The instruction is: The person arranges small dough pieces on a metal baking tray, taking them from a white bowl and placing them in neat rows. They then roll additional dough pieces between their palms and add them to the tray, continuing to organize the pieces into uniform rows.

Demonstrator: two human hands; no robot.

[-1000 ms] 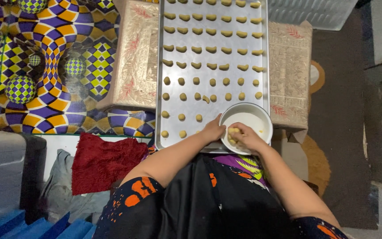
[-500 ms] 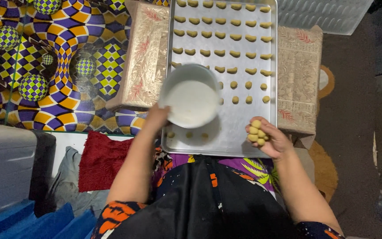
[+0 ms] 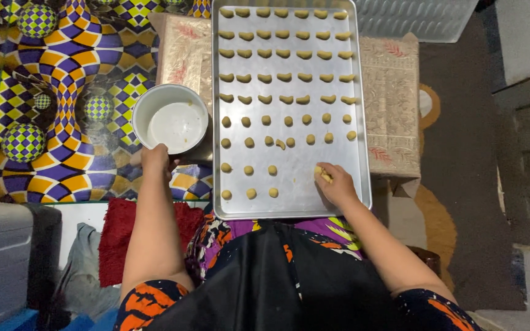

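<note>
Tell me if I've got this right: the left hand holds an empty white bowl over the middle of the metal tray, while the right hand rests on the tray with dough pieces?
Not quite. The head view shows the left hand holding the white bowl off the metal tray, to its left, above the patterned cloth. The right hand does rest on the tray with dough pieces.

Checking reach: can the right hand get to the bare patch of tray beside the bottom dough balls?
Probably yes: the right hand already rests on the tray, dough in its grip, with only bare metal between it and the dough balls.

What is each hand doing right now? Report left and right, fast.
Left hand: closed on the rim of the round white bowl.
Right hand: closed on small yellow dough pieces, over the metal baking tray.
</note>
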